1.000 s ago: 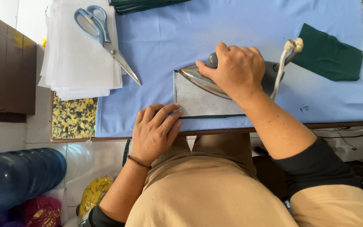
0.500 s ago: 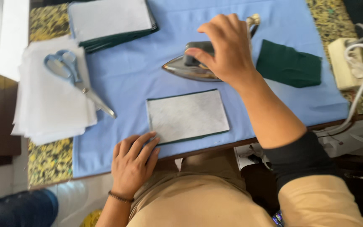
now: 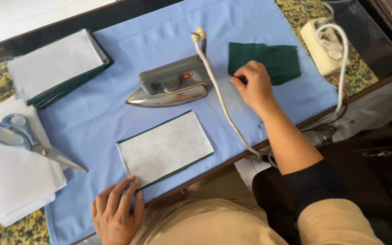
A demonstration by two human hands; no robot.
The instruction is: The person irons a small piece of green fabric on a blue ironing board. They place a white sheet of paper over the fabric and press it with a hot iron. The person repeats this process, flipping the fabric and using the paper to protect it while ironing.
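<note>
While the right hand (image 3: 252, 84) reaches toward the far right part of the blue cloth-covered surface (image 3: 96, 118), its fingertips pinch the near left edge of the dark green fabric piece (image 3: 273, 61); the grip looks closed on that edge. The left hand (image 3: 116, 211) lies flat, fingers spread, pressing the near left corner of the white interfacing-faced rectangle with green border (image 3: 165, 147) at the near edge of the surface; nothing is clasped. The green piece is judged light, limp and soft, so it will droop and fold if lifted by one edge; an edge or corner pinch suits it. The rectangle looks slightly stiffer, flat, likely to slide on the cloth. The grey electric iron (image 3: 171, 86) sits mid-surface between both pieces, its white braided cord (image 3: 221, 97) running just beside the right hand; judged heavy, possibly hot. A stack of white-and-green pieces (image 3: 57, 66) lies at the far left corner; blue-handled scissors (image 3: 28, 140) rest on white sheets (image 3: 10, 181) at left.
</note>
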